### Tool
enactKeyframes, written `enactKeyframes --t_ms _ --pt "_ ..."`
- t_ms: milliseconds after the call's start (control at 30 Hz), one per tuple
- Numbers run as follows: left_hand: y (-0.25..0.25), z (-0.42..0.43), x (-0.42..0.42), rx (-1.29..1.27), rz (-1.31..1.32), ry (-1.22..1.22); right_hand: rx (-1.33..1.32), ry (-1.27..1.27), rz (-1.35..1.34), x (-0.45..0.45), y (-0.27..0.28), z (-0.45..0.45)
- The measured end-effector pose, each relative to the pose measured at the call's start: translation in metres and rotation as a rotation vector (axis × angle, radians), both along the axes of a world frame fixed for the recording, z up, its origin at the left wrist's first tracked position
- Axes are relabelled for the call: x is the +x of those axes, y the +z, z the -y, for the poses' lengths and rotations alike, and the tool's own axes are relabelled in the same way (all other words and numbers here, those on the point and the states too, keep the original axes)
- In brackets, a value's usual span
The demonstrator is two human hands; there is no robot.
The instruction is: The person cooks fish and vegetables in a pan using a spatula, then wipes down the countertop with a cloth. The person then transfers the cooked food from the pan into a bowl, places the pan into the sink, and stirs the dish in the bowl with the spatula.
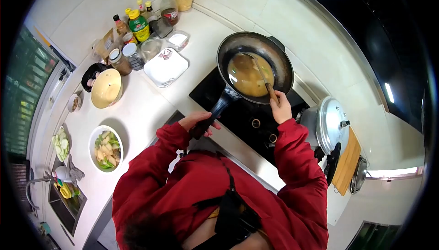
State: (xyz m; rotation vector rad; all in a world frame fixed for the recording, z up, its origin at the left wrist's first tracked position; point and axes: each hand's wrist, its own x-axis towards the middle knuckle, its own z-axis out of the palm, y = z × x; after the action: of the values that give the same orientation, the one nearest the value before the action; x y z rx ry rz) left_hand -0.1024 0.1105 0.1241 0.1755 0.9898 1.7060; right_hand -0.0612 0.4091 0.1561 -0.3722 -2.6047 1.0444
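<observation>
Creased jacket (185, 183); right hand (281, 108) gripping wooden handle (270, 89).

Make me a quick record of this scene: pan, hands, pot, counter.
Pan: wok over black cooktop
Contents: brownish liquid
Left hand: gripping the pan's handle
Right hand: holding a wooden-handled utensil dipped in the liquid
Pot: silver, lidded, right of the pan
Counter: white bowl with greens and pale pieces, cream-coloured bowl, white tray

wok (282, 65): black, perhaps brownish inside | liquid (243, 78): yellow-brown | sleeves (296, 151): red
</observation>
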Motion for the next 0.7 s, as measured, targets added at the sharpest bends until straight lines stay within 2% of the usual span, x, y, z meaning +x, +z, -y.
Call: enactKeyframes --t_ms 67,100,133,233,300,400,433,467,600,700 --pt "-0.003 0.002 -0.005 0.044 0.049 -0.054 -0.085 0.039 -0.003 -0.015 -0.011 -0.01" --pt "-0.001 0.0 -0.007 0.066 0.066 -0.068 -0.186 0.06 -0.011 -0.019 -0.01 -0.009" --pt "-0.001 -0.001 -0.007 0.089 0.088 -0.088 -0.371 0.035 0.098 -0.017 -0.007 -0.01" --pt "-0.007 -0.006 -0.011 0.087 0.128 -0.122 -0.265 0.062 0.074 -0.011 -0.004 -0.014" --pt "-0.008 -0.013 -0.012 0.096 0.177 -0.133 -0.021 0.118 0.082 -0.001 0.011 -0.013" --pt "-0.022 -0.021 -0.013 0.126 0.313 -0.078 0.051 0.111 0.088 0.019 0.034 -0.009" --pt "-0.036 -0.024 -0.015 0.259 0.388 -0.121 0.109 0.1 0.093 0.027 0.04 -0.008" --pt "-0.044 -0.026 -0.016 0.391 0.463 -0.162 0.11 0.084 0.1 0.035 0.048 -0.005" --pt "-0.033 -0.025 -0.015 0.332 0.446 -0.155 0.171 -0.004 0.141 0.069 0.066 0.007" --pt "-0.031 -0.026 -0.017 0.3 0.366 -0.178 0.084 -0.138 0.126 0.093 0.063 0.014"
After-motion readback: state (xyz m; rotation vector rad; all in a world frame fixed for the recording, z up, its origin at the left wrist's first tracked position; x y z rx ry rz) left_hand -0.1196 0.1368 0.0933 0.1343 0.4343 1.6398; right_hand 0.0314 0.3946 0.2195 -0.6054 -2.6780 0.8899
